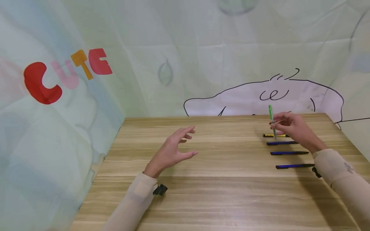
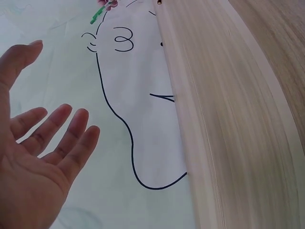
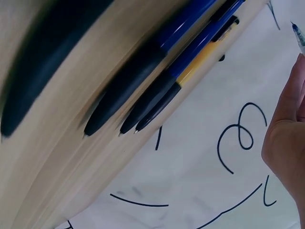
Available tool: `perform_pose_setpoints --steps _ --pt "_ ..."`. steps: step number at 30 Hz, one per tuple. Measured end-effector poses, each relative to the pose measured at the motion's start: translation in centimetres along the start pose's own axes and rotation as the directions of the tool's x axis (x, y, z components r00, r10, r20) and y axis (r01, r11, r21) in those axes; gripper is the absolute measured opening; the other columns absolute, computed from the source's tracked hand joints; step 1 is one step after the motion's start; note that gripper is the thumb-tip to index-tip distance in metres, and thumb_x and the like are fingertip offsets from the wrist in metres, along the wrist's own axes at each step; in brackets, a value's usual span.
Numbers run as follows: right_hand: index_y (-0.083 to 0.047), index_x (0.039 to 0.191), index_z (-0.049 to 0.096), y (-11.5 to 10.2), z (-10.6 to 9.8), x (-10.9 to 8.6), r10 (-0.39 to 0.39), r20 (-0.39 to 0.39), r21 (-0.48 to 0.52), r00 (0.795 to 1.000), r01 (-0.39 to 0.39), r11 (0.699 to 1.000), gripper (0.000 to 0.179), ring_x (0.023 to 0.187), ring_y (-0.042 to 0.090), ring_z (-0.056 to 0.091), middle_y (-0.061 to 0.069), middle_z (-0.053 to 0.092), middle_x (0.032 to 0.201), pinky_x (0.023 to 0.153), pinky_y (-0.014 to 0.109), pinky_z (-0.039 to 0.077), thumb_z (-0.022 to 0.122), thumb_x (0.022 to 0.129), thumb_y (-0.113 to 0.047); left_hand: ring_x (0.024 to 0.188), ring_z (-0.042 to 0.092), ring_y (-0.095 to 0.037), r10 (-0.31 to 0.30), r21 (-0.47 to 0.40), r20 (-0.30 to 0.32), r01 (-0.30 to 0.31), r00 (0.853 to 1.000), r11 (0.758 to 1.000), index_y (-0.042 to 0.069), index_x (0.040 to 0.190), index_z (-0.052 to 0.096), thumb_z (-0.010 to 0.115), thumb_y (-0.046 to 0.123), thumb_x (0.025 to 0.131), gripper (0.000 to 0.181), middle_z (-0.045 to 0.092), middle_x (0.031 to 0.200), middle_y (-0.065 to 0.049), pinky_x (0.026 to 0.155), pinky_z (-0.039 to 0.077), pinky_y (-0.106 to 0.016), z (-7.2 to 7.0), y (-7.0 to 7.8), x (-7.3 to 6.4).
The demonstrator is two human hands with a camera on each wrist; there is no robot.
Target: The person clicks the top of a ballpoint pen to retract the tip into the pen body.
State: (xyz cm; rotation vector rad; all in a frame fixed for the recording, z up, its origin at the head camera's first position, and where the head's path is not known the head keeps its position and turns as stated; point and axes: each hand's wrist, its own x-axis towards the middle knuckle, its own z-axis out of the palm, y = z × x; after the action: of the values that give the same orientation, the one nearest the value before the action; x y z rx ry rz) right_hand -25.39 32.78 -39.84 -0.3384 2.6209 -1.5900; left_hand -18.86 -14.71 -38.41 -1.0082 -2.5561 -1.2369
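Observation:
A green pen [image 1: 270, 112] stands nearly upright between the thumb and fingers of my right hand [image 1: 292, 125], clicker end up, above the row of pens. Its tip [image 3: 296, 29] shows at the right edge of the right wrist view. Below that hand lie a yellow pen [image 1: 268, 135] and three blue pens with black grips, the nearest blue pen [image 1: 292, 166] toward me. My left hand [image 1: 173, 149] hovers over the middle of the table, thumb and fingers spread apart, holding nothing.
The wooden table [image 1: 219, 199] ends at the back against a printed cloth [image 1: 202, 64] with a line-drawn character. On the left hangs cloth with the letters CUTE [image 1: 43, 86]. Each sleeve has a small black device [image 1: 160, 190] at the wrist.

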Motion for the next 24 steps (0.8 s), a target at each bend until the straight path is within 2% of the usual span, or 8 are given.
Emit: perform_pose_setpoints --steps 5,10,16,24 --pt "0.004 0.129 0.055 -1.0 0.9 -0.8 -0.006 -0.004 0.02 1.0 0.006 1.0 0.04 0.097 0.01 0.071 -0.007 0.072 0.106 0.078 0.037 0.063 0.066 0.1 -0.022 0.121 0.061 -0.026 0.011 -0.006 -0.009 -0.011 1.0 1.0 0.016 0.155 0.041 0.085 0.019 0.084 0.084 0.055 0.141 -0.004 0.101 0.054 -0.044 0.1 0.2 0.3" --pt "0.002 0.128 0.057 -2.0 1.9 -1.4 -0.023 -0.011 0.052 1.0 0.023 0.998 0.038 0.098 0.015 0.072 -0.004 0.073 0.107 0.076 0.04 0.063 0.067 0.099 -0.021 0.124 0.059 -0.022 0.03 -0.007 -0.018 -0.03 0.999 1.0 0.015 0.155 0.041 0.085 0.018 0.083 0.085 0.054 0.143 -0.004 0.103 0.052 -0.042 0.3 0.2 0.6" --pt "0.0 0.125 0.058 -3.0 3.2 -2.1 -0.022 -0.014 0.111 1.0 0.023 0.994 0.034 0.096 0.017 0.073 -0.004 0.074 0.105 0.075 0.037 0.063 0.069 0.099 -0.018 0.128 0.055 -0.02 0.047 -0.005 -0.032 -0.047 0.998 0.999 0.016 0.155 0.041 0.085 0.019 0.083 0.085 0.053 0.145 -0.003 0.106 0.051 -0.039 0.5 0.2 0.9" --pt "0.0 0.123 0.06 -4.7 4.9 -3.0 -0.031 -0.009 0.152 0.999 0.032 0.988 0.033 0.096 0.02 0.073 -0.001 0.074 0.106 0.074 0.039 0.063 0.07 0.097 -0.018 0.13 0.051 -0.021 0.074 -0.006 -0.043 -0.075 0.996 0.997 0.019 0.156 0.039 0.086 0.021 0.082 0.087 0.051 0.146 -0.002 0.107 0.049 -0.045 0.7 0.2 1.3"
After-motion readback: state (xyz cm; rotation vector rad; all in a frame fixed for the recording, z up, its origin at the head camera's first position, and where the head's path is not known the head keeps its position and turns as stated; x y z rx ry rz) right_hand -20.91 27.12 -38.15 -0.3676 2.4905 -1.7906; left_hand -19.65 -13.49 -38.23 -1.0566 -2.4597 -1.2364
